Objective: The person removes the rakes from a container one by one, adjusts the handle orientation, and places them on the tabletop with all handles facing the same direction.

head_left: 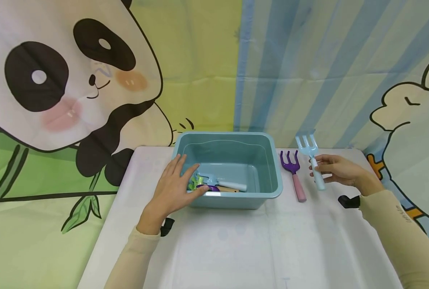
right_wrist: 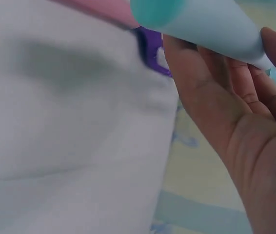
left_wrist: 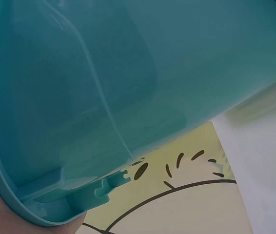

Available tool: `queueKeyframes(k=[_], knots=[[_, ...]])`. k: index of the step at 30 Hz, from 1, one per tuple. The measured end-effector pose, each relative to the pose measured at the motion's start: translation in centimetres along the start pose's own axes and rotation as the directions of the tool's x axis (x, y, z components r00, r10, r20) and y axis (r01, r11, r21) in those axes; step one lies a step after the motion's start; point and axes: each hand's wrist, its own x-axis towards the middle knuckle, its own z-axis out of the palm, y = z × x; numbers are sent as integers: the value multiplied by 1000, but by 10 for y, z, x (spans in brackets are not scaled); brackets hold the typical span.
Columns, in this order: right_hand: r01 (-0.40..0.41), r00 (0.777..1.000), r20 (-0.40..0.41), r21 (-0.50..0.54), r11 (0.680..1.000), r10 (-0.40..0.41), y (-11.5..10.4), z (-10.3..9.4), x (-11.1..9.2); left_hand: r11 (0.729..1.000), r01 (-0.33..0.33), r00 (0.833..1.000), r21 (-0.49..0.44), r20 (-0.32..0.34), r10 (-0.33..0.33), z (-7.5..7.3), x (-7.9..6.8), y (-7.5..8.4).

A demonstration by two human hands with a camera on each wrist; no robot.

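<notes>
A light blue toy garden fork (head_left: 318, 172) is held by its pale handle in my right hand (head_left: 338, 170), tines pointing away, above the table's right side. In the right wrist view, the thumb and fingers (right_wrist: 208, 97) close around that handle (right_wrist: 211, 24). Just left of it lies a second fork (head_left: 296, 176), with purple tines and a pink handle. My left hand (head_left: 173, 188) is spread at the front left corner of a blue-green plastic tub (head_left: 232, 202), its straight fingers along the rim. Inside the tub are a blue-headed tool (head_left: 232, 184) and several green and purple pieces, partly hidden.
The tub stands near the back edge of a white-covered table (head_left: 229, 249). Behind the table hangs a cloth printed with a panda (head_left: 128, 92) and blue stripes. A black strap end (head_left: 349, 201) shows by the right wrist.
</notes>
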Motion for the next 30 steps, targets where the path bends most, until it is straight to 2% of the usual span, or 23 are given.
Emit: queueKeyframes(k=[11, 17, 23, 30], knots=[[-113, 989, -94, 35, 993, 116, 37, -15, -3, 1000, 0, 1000, 4, 2, 0, 0, 0, 0], [-136, 985, -94, 96, 986, 145, 54, -19, 0, 1000, 0, 1000, 3, 0, 0, 1, 0, -1], [-182, 976, -101, 99, 978, 191, 61, -19, 4, 1000, 6, 1000, -4, 0, -6, -1, 0, 0], [-199, 973, -101, 88, 976, 208, 62, -16, 10, 1000, 6, 1000, -4, 10, -6, -1, 0, 1]])
